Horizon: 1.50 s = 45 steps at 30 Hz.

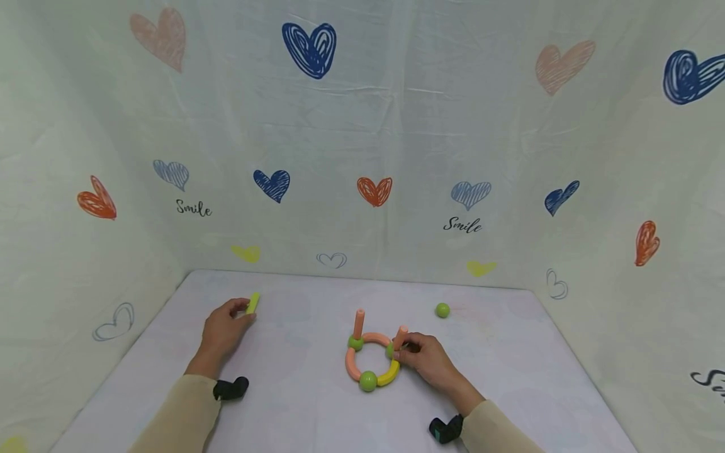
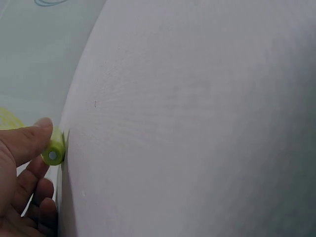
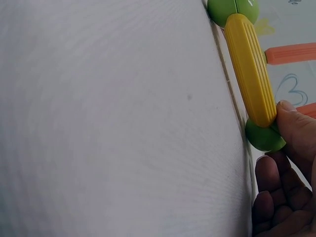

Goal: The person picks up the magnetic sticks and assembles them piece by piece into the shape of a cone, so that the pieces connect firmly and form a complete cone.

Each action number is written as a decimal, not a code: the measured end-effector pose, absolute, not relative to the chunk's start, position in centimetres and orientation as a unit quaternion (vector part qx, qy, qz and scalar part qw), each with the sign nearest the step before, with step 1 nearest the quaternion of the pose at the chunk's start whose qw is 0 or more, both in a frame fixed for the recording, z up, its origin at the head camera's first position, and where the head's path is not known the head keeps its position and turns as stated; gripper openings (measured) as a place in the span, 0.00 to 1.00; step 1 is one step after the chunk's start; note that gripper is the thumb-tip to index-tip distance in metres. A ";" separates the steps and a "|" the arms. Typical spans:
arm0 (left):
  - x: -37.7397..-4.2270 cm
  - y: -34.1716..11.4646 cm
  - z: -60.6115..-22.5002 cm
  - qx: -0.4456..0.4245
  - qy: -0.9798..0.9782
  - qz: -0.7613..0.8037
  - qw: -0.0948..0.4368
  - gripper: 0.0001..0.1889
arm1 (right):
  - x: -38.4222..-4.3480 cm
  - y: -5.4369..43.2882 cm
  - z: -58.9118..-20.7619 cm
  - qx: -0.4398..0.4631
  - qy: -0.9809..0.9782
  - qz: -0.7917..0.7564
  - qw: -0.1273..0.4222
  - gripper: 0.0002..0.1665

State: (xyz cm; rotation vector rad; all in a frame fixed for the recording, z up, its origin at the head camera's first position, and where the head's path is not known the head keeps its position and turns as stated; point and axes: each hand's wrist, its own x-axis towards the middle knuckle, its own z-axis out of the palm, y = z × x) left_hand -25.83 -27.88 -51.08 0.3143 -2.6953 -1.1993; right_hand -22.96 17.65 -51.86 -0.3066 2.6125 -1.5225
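Note:
My left hand [image 1: 223,327] pinches a yellow-green rod [image 1: 253,303] between thumb and fingers, close over the table's left side. The left wrist view shows the rod's round end [image 2: 52,155] with a pale dot in it. Right of centre lies a ring of curved orange pieces [image 1: 351,363] and a yellow curved piece [image 1: 388,374], joined by green balls [image 1: 368,381]. One upright orange rod [image 1: 359,324] rises from the ring's left ball. My right hand [image 1: 427,360] grips the right green ball [image 3: 264,136] at the foot of a second, tilted orange rod [image 1: 401,335].
A loose green ball [image 1: 443,310] lies behind the ring, to the right. The white table [image 1: 294,402] meets a hanging cloth [image 1: 396,132] printed with hearts at its back and sides. A black device is strapped on each wrist.

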 end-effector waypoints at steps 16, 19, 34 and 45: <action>-25.4 -27.3 -50.8 0.033 -0.923 -0.377 0.067 0.21 | -23.1 17.7 -52.0 -0.098 0.860 -0.497 0.051 0.14; -25.5 -27.3 -50.9 0.022 -0.929 -0.363 0.071 0.20 | -23.1 17.6 -52.0 -0.095 0.863 -0.494 0.051 0.13; -25.7 -27.3 -51.2 0.020 -0.944 -0.322 0.069 0.17 | -22.9 17.6 -51.9 -0.098 0.862 -0.495 0.050 0.16; -25.6 -26.9 -50.7 0.047 -0.939 -0.334 0.070 0.18 | -23.2 17.7 -52.2 -0.095 0.863 -0.494 0.051 0.18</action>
